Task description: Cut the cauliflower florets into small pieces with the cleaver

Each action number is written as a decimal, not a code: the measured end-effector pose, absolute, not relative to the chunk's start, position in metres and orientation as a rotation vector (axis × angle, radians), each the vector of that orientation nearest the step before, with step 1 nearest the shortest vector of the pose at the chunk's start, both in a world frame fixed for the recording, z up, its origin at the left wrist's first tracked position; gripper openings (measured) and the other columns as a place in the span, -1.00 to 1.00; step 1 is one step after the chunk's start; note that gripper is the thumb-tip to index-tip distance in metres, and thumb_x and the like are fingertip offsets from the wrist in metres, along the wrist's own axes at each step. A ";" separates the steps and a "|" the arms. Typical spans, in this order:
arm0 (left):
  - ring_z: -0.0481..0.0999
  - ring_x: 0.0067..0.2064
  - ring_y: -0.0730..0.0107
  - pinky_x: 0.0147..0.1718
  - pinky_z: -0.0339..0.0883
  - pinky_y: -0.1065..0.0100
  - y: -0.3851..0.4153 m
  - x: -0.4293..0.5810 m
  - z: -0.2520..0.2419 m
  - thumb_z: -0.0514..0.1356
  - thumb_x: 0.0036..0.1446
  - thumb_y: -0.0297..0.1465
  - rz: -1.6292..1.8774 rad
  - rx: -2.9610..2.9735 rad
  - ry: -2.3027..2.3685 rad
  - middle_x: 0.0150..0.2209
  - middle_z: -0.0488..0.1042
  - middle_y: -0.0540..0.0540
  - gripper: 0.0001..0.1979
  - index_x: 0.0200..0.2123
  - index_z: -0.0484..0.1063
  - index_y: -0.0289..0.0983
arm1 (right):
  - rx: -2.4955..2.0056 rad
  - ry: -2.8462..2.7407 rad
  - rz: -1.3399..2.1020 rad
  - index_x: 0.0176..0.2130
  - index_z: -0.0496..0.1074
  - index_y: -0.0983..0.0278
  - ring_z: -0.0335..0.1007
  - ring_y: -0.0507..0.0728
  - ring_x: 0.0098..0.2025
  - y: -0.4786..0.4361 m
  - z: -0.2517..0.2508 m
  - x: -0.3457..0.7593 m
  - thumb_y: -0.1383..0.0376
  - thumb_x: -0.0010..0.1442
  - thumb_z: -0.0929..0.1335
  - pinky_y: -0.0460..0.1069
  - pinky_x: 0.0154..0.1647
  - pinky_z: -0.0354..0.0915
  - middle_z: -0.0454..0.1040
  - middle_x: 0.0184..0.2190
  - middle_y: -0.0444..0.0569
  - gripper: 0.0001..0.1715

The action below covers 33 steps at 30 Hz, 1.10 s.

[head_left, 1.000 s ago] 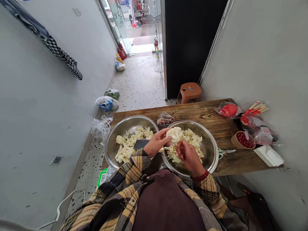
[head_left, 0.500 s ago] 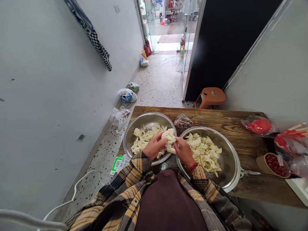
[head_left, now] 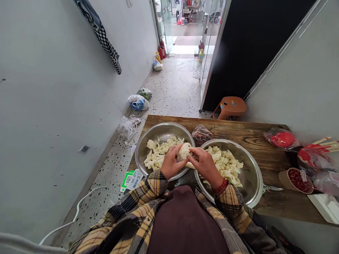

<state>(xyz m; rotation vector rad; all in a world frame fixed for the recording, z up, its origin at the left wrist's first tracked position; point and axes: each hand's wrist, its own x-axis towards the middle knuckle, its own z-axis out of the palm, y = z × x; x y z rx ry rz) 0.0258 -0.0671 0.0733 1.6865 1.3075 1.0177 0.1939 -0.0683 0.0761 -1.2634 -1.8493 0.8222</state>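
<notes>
Between my two hands is a piece of cauliflower (head_left: 184, 151), held over the right side of the left steel bowl (head_left: 141, 137). My left hand (head_left: 172, 163) grips it from the left, fingers curled against it. From the other side my right hand (head_left: 206, 165) presses on it with thumb and fingertips. Cauliflower florets (head_left: 156, 155) lie in the left bowl under my hands. In the right steel bowl (head_left: 253, 179) is a larger heap of florets (head_left: 226, 167), partly covered by my right hand and wrist.
On the wooden table (head_left: 242, 132) sit a bagged dark red item (head_left: 202, 135), scissors (head_left: 272, 188) by the right bowl, a cup of red beans (head_left: 298, 180) and a red bagged item (head_left: 283, 139). An orange stool (head_left: 232, 106) stands beyond. Bags (head_left: 138, 102) line the left wall.
My right hand has turned and moved up onto the cauliflower, its fingers now over the top right. My left hand has shifted slightly right. The view has tilted a little.
</notes>
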 end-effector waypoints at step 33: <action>0.38 0.07 0.16 0.06 0.24 0.16 -0.072 0.077 0.058 0.37 -0.12 -0.35 0.940 1.176 0.856 0.11 0.34 -0.22 -0.29 0.14 0.24 -0.25 | -1.604 -1.308 0.730 -0.10 0.45 0.23 0.36 0.21 -0.09 -0.122 0.020 0.292 0.07 0.21 0.24 0.14 -0.10 0.30 0.45 -0.09 0.11 -0.61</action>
